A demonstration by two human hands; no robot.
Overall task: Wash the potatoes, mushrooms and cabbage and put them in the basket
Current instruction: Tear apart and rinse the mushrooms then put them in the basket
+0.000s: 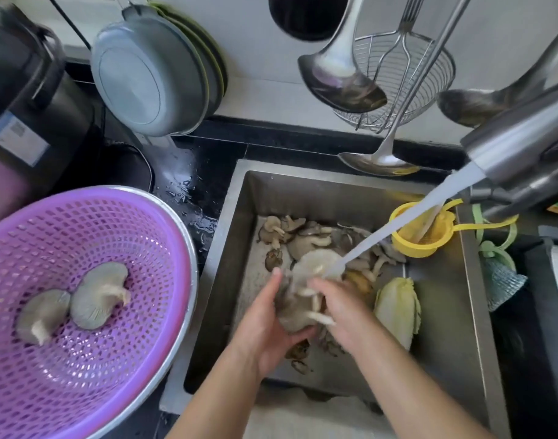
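Over the steel sink point(239, 236), my left hand point(265, 321) and my right hand point(341, 308) together hold a cluster of grey oyster mushrooms point(298, 299) under the running water point(395, 226) from the tap point(518, 147). More loose mushrooms point(306, 237) lie at the back of the sink. A pale green cabbage point(398, 308) lies in the sink to the right of my hands. A yellowish potato point(360, 280) shows partly behind my right hand. The purple basket point(90, 359) on the left holds two mushrooms point(98, 296).
A yellow strainer point(420, 239) hangs on the sink's right rim. Ladles and a wire skimmer point(395, 74) hang on the wall above. Stacked basins point(150, 74) lean at the back left beside a dark cooker point(27, 99). The black counter point(195, 185) is wet.
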